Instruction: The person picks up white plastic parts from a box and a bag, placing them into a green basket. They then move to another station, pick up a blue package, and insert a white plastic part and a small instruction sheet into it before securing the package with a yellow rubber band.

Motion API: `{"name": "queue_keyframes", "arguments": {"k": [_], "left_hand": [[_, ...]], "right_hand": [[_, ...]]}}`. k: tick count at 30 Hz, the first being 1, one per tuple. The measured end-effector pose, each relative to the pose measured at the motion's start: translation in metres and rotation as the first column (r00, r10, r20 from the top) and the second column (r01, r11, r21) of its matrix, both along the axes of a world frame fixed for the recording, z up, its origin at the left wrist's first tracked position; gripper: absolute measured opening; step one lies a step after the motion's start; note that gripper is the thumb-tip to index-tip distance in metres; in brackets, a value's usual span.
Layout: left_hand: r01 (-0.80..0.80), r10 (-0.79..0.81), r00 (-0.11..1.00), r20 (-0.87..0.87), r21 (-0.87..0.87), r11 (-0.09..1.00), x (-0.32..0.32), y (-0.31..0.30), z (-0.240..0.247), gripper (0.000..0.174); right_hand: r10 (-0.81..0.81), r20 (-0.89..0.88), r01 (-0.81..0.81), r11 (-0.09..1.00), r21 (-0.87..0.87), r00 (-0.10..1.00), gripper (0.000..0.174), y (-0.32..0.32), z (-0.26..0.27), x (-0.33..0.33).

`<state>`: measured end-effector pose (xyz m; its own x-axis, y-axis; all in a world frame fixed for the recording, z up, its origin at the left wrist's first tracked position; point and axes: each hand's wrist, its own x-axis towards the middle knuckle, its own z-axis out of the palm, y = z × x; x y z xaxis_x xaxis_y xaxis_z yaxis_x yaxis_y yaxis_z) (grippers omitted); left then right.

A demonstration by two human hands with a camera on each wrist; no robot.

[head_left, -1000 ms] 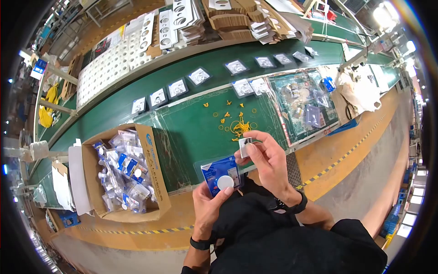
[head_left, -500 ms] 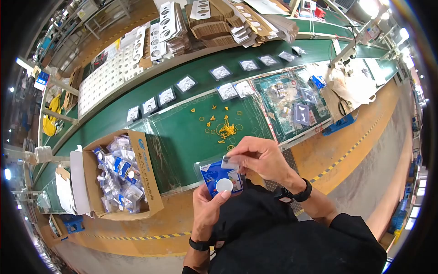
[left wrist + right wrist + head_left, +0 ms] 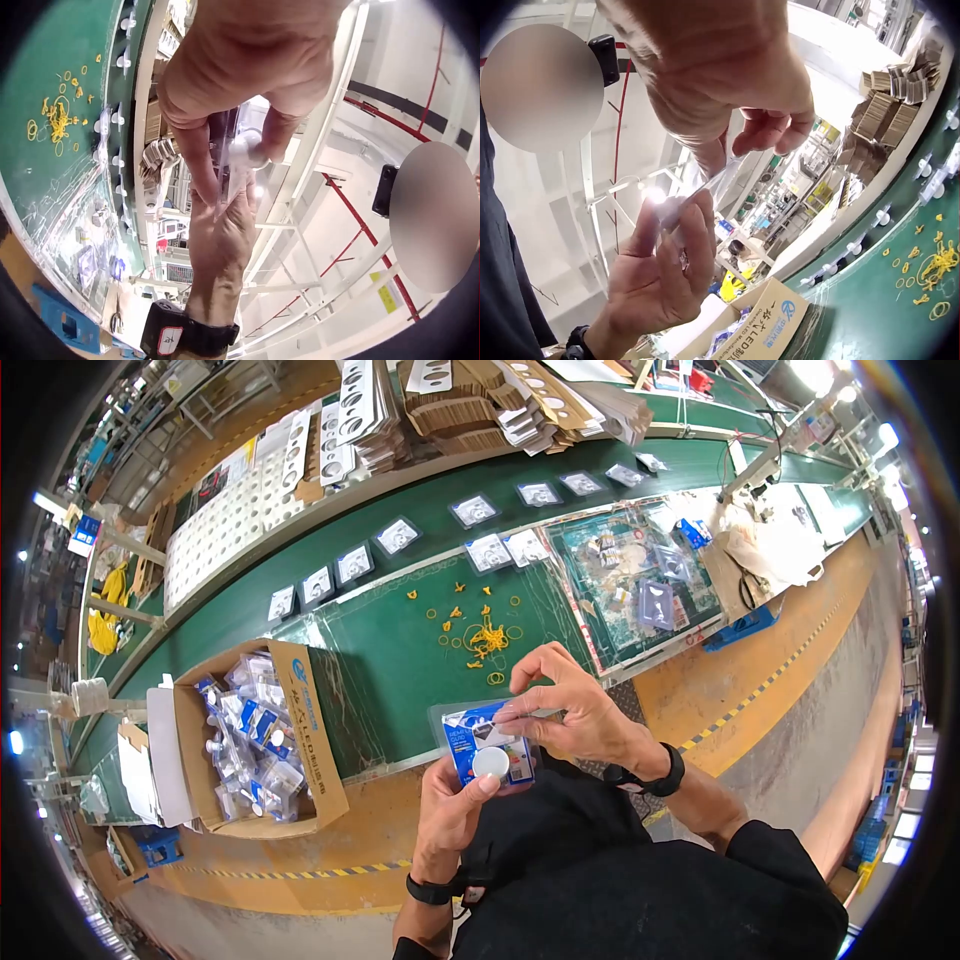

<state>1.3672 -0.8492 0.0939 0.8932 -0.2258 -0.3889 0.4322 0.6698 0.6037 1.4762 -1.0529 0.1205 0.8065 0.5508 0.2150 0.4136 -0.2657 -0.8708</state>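
Note:
A blue card package in a clear shell (image 3: 462, 745), with a round white disc (image 3: 490, 762) on its front, is in my left hand (image 3: 450, 810), the thumb on the disc's lower edge. My right hand (image 3: 580, 710) pinches a small flat clear piece (image 3: 492, 730) over the package's upper part. In the left wrist view the left hand (image 3: 251, 67) grips the shell from both sides, the disc (image 3: 247, 148) between its fingers. The right wrist view shows the right hand (image 3: 720, 82) with thumb and finger at the package's edge.
A cardboard box (image 3: 325, 750) of packaged items stands at the left. Yellow rubber bands (image 3: 487, 639) lie on the green table (image 3: 385, 700). Several flat packages (image 3: 397, 536) line the green belt behind. A tray of parts (image 3: 600, 600) is at the right.
My right hand has brought the small piece left and down onto the package. My left hand still holds the package. The head view has shifted slightly.

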Motion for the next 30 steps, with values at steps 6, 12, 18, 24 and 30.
{"name": "queue_keyframes", "arguments": {"k": [6,12,18,24,30], "left_hand": [[-0.029,0.028,0.999,0.04,0.036,0.999,-0.007,-0.002,-0.017,0.058],[-0.018,0.015,0.999,0.043,0.055,0.998,-0.005,-0.003,0.011,0.05],[-0.073,0.072,0.997,0.042,0.034,0.997,-0.01,0.0,0.006,0.05],[-0.083,0.082,0.996,0.023,0.059,0.995,-0.015,0.003,-0.007,0.05],[-0.136,0.138,0.99,0.01,0.256,0.957,-0.006,0.002,-0.016,0.046]], "right_hand": [[0.055,-0.063,-0.048,0.993,0.104,0.997,0.023,0.003,-0.002,-0.009],[0.01,-0.16,0.019,0.984,0.178,0.987,0.03,0.002,0.005,-0.019],[0.118,-0.162,-0.08,0.972,0.221,0.98,0.03,-0.001,0.005,-0.013],[0.237,-0.432,-0.156,0.964,0.214,0.87,0.026,-0.005,0.004,-0.002],[0.208,-0.711,0.181,0.885,0.429,0.672,0.031,0.01,-0.044,-0.001]]}}
